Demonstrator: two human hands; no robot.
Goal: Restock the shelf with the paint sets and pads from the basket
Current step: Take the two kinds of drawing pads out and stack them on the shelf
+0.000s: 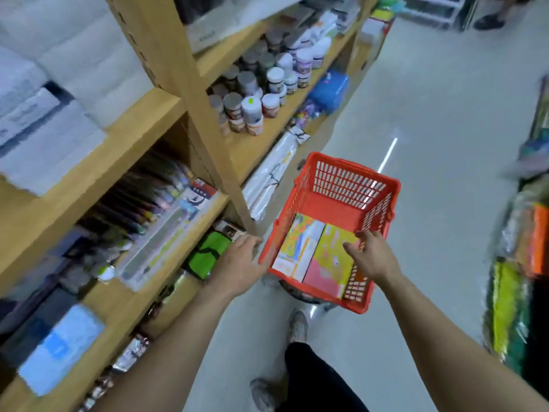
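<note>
Both hands are unclenched: left hand (239, 261) touches the red basket's (350, 185) left rim, right hand (370, 255) reaches over 2 colourful pads (315, 251) inside.

Red slatted basket (341, 200) is sitting tilted at lower centre of the frame. Two flat, colourful paint sets (319, 257) are lying side by side inside, touching. Wooden shelf (98, 150) is occupying the left.

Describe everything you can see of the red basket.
The red basket looks like plastic, with slotted walls and a solid floor. It sits tilted beside the wooden shelf, raised off the floor on something dark. Two colourful flat packs lie at its near end. The left hand touches its rim; the right hand reaches inside.
</note>
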